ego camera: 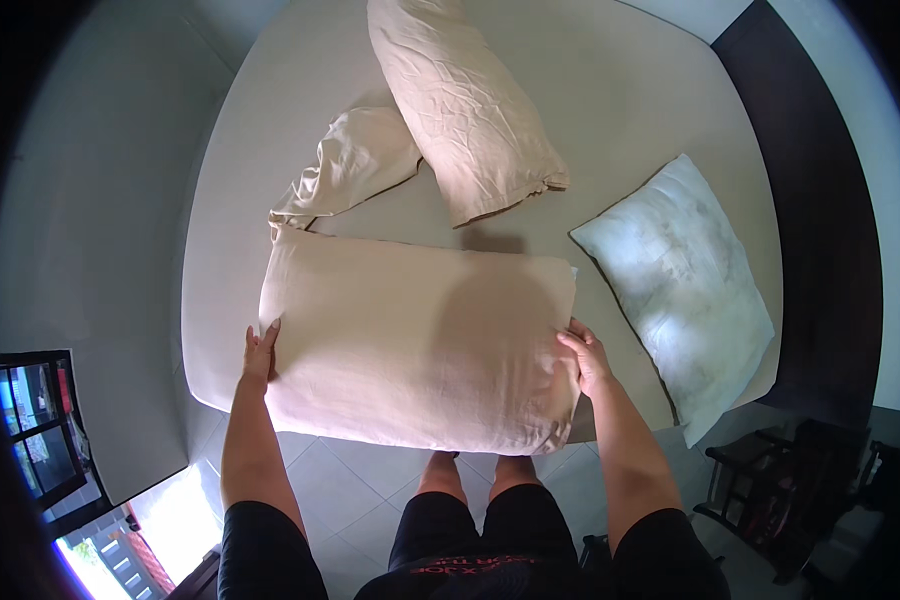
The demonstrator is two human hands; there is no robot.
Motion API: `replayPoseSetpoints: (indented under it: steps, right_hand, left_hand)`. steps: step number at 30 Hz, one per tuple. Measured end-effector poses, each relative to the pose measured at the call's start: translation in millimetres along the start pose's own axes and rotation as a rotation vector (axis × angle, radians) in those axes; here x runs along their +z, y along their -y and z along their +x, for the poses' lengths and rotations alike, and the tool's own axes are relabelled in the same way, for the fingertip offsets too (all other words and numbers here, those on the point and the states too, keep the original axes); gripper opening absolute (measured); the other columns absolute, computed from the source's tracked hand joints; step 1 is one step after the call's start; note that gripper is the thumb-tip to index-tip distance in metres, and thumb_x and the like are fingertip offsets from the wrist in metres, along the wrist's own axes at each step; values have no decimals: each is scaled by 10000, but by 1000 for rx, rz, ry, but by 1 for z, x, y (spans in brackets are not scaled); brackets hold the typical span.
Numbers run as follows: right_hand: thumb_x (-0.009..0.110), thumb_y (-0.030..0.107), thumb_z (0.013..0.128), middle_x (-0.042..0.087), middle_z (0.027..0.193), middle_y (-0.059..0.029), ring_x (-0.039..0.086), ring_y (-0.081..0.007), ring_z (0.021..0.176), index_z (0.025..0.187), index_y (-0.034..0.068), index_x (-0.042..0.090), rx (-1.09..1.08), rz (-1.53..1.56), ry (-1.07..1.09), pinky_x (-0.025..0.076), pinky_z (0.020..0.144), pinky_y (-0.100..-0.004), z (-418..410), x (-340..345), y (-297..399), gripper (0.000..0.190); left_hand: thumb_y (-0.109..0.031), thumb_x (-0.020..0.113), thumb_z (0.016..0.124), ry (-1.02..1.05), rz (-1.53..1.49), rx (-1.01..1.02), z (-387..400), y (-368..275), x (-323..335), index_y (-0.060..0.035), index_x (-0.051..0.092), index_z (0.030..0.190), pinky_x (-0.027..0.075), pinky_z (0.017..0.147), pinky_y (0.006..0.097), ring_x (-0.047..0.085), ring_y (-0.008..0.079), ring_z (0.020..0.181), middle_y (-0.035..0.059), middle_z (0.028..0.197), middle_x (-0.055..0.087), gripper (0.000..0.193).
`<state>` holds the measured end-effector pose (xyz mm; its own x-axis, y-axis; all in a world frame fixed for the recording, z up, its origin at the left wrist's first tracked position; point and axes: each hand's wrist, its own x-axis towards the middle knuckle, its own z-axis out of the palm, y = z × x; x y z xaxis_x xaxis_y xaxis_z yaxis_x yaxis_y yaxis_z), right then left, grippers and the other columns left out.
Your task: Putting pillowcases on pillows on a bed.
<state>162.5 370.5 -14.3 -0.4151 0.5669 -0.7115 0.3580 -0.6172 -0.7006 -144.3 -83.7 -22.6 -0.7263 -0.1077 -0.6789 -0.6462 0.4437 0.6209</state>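
Note:
A pillow in a beige pillowcase point(405, 337) lies crosswise at the near edge of the bed. At its left end is my left hand point(260, 352), thumb and fingers against the fabric. My right hand point(586, 356) grips the cloth at the pillow's right end, with fingertips on top. Beyond the pillow, a crumpled beige cloth point(367, 157) touches its far left corner. A second beige-covered pillow point(472, 112) lies further back, partly over that cloth. To the right is a stained white pillow point(675, 285) without a beige cover.
The bed's beige surface point(615, 82) spreads under the pillows, with a dark wooden headboard point(810, 225) along the right. A dark wooden chair point(765, 487) stands on the tiled floor point(352, 480) at lower right. A grey wall or panel point(105, 247) rises at left.

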Motion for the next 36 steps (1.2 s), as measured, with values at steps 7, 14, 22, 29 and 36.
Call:
replayPoseSetpoints:
  steps: [7,14,22,29,36]
  right_hand:
    - [488,-68,677,576,704,-25,557,-133,605,825,39,566,127,-273,-115,460,565,-264,2,26,-16,198]
    - [413,-109,624,592,675,-53,570,-146,584,807,12,599,-190,204,-95,459,533,-268,-48,39,30,288]
    - [516,4,728,593,929,-35,581,-165,852,1051,66,546,-447,401,-96,482,749,-298,-48,9,46,331]
    - [440,364,889,561,1056,-39,515,-187,1007,1150,89,547,-257,509,104,398,922,-368,-93,-84,-76,394]
    - [507,370,875,602,912,-9,554,-205,901,1064,57,613,222,-233,-60,432,835,-332,-135,-44,-60,380]
  left_hand:
    - [-306,706,712,333,-212,-117,-11,-36,-20,20,334,1313,482,843,367,547,265,1037,178,1176,520,778]
    - [-150,658,678,191,-180,35,-38,-80,-29,19,476,1174,516,758,354,581,219,963,133,1044,588,555]
    - [-145,544,822,315,-624,520,-6,-66,-39,-49,505,1148,459,889,330,539,200,1057,78,1128,566,343]
    - [-574,499,819,740,-1165,-103,-103,32,-13,-118,436,1274,388,943,530,425,301,1186,60,1292,459,648]
    - [-650,525,755,83,-1147,-371,-96,133,-13,-240,386,1313,354,953,546,404,320,1162,86,1339,371,706]
